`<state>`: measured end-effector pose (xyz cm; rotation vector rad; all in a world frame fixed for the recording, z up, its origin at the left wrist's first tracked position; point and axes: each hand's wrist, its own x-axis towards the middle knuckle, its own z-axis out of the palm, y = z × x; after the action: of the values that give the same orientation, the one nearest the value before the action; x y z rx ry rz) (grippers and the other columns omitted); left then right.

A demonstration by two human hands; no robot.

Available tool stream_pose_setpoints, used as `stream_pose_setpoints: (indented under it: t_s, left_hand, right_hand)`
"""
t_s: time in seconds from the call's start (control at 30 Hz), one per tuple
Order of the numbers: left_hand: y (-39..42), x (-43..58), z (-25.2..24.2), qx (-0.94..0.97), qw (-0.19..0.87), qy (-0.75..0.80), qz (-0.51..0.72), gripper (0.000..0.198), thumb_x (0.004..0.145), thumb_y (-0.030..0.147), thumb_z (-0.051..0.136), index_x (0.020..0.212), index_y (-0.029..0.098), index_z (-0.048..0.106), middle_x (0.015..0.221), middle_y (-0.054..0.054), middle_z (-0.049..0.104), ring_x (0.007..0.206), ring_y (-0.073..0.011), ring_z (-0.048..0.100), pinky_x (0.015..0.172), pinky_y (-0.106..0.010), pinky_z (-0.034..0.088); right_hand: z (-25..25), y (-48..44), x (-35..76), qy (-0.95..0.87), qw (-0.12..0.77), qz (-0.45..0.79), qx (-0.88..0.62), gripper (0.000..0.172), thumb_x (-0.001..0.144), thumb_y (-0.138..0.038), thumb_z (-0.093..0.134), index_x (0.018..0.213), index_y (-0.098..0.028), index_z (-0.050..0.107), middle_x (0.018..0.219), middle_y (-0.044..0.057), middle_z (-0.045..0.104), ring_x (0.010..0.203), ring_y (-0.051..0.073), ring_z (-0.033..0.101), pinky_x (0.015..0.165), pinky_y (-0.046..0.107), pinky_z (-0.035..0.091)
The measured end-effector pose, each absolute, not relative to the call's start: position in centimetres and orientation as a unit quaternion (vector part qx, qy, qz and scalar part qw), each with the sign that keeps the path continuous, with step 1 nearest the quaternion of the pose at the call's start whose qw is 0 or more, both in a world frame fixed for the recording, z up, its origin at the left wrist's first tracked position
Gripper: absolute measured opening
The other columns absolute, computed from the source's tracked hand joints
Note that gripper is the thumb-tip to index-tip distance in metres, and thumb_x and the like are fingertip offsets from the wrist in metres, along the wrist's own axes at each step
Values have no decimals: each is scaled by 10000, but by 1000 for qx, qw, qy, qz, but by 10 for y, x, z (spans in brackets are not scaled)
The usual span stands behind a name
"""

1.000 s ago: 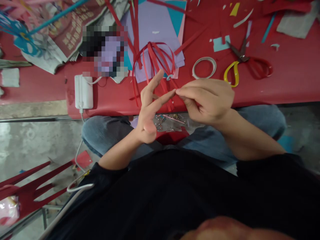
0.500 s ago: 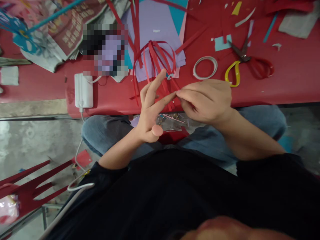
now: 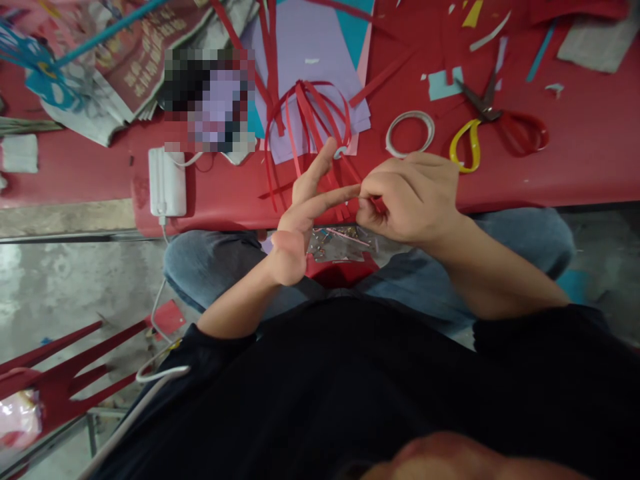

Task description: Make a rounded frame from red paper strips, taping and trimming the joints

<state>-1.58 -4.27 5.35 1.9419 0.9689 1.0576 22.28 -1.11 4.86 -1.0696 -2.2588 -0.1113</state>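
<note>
Smooth paper strips [image 3: 305,112], matt lilac paper [image 3: 320,37], metal scissor blades [image 3: 474,99], faintly glossy tabletop [image 3: 580,170]

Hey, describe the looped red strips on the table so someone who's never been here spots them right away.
Start at the red table and find the big purple paper on it. Over that paper's near edge, just beyond the left hand, are the looped red strips. Several curve round in wide arcs, while the other red strips nearby lie nearly straight.
</note>
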Motion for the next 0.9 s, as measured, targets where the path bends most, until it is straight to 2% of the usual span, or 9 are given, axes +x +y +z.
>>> stream_pose_setpoints:
  t_s: [0.13,0.23,0.33,0.4,0.5,0.6,0.67,0.77,0.9]
  left_hand:
    - [-43,-10,66,674,469,348,452,962,1021,921,122,1377,378,832,1825,38,549,1796,-349,400,1440,-612,498]
    - [-40,-12,70,621,520,370,455,1098,983,947,-5,1395,346,816,1732,-26,648,1711,-342,546,1242,-566,664]
    - [-31,-17,66,525,573,402,484,915,1068,914,134,1404,347,768,1681,-42,673,1530,-292,712,1008,-422,725]
    - [-22,-20,54,462,598,417,505,601,1135,751,374,1364,338,747,1658,-43,687,1366,-242,787,895,-347,696]
    - [1,-23,25,429,550,507,506,277,1073,487,663,1281,311,710,1381,-66,816,1063,-183,834,697,-277,601]
    - [30,-21,-8,448,504,544,499,258,1037,401,732,1262,318,640,1248,-56,844,935,-162,818,691,-282,588]
    - [48,-17,-25,459,489,546,501,348,990,265,771,1292,300,602,1127,-46,842,883,-153,800,773,-308,624]
    - [67,-8,-41,468,481,556,491,483,932,156,791,1333,280,552,895,12,779,751,-137,753,775,-323,615]
    - [80,-1,-51,476,489,554,477,635,845,99,833,1361,297,520,835,48,759,701,-134,720,727,-317,579]
  right_hand:
    - [45,-10,225,-854,332,-41,-398,284,1112,-463,501,1012,-303,712,875,1,741,699,185,619,717,414,490]
    - [50,-13,225,-843,412,-49,-342,189,1117,-408,514,1058,-320,670,867,-17,720,681,189,622,676,417,454]
    - [57,-16,224,-818,480,7,-318,93,1134,-377,597,1141,-334,678,912,-20,754,743,195,694,735,419,521]
    - [60,-14,225,-784,504,27,-360,95,1144,-355,604,1175,-329,690,966,-12,790,795,197,742,766,406,569]
    - [53,-1,232,-734,469,102,-480,195,1186,-425,536,1261,-330,689,1050,18,824,838,209,791,785,403,626]
    - [35,18,239,-717,385,188,-549,328,1156,-473,596,1452,-336,630,1071,33,844,865,256,820,847,461,668]
    - [20,26,239,-718,343,186,-576,475,1067,-417,714,1517,-318,599,1099,39,857,870,298,826,865,526,676]
    - [1,29,231,-715,293,179,-609,694,941,-344,822,1583,-301,562,1113,60,860,872,339,820,898,592,681]
    - [-18,26,217,-714,309,163,-607,699,991,-440,790,1623,-306,525,1079,70,854,901,333,814,946,580,689]
